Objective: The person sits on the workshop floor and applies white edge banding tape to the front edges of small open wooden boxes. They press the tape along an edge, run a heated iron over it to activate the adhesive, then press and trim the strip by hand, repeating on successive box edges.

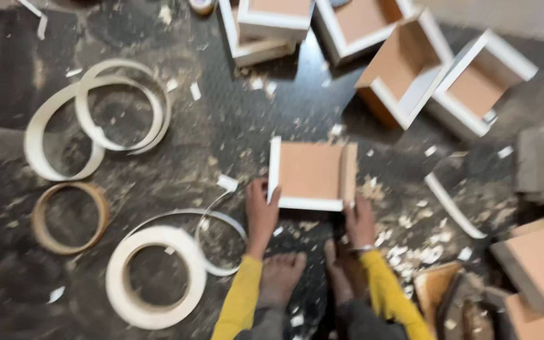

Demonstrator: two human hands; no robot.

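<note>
A small square wooden box with a brown inside and white edge banding on its left and near rims lies open side up on the dark floor. My left hand grips its near left corner, thumb on the white rim. My right hand holds its near right corner, below the bare brown right wall. Both arms wear yellow sleeves, and my two bare feet rest just below the box. The picture is blurred.
Several similar white-edged boxes lie at the top and right. Rolls of white edge banding and a brown roll lie to the left. Scraps and shavings litter the floor. Brown blocks sit at right.
</note>
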